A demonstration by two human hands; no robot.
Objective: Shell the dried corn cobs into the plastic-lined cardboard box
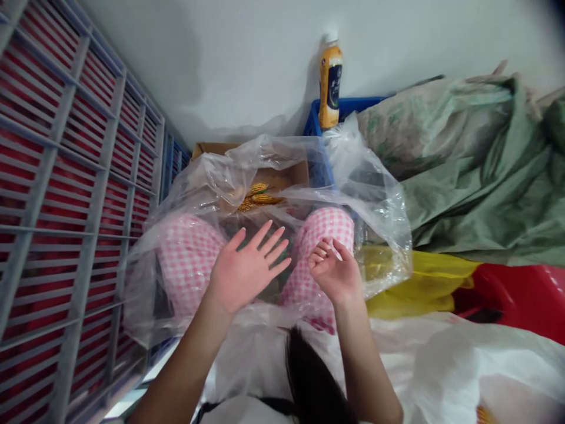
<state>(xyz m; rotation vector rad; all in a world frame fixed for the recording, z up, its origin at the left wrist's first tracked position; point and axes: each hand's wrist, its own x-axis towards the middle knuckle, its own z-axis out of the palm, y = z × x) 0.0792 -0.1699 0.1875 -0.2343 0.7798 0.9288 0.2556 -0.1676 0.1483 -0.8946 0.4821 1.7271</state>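
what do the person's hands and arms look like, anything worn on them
The left hand and right hand are bare, with no gloves, rings or watch visible. No sleeve covers the left forearm or right forearm.

Premises: most consistent with a storeroom or a storage corner; the kind of building cannot be established from this view. Grounds as follows. A tall slatted crate (pixel 66 232) lines the left side, red showing through its gaps, with a blue crate (pixel 175 158) beyond it. Against a plain pale wall (pixel 247 65) stand an open cardboard box (pixel 296 174) and a blue basket (pixel 318 168), close together. Corn (pixel 267 199), dried in appearance, lies in or just before the box. Grey-green sacking (pixel 481 176) is heaped at right, above yellow fabric (pixel 410 281) and a smooth red object (pixel 521 294) of unclear type. Drink bottle (pixel 331 88) noted by the basket.
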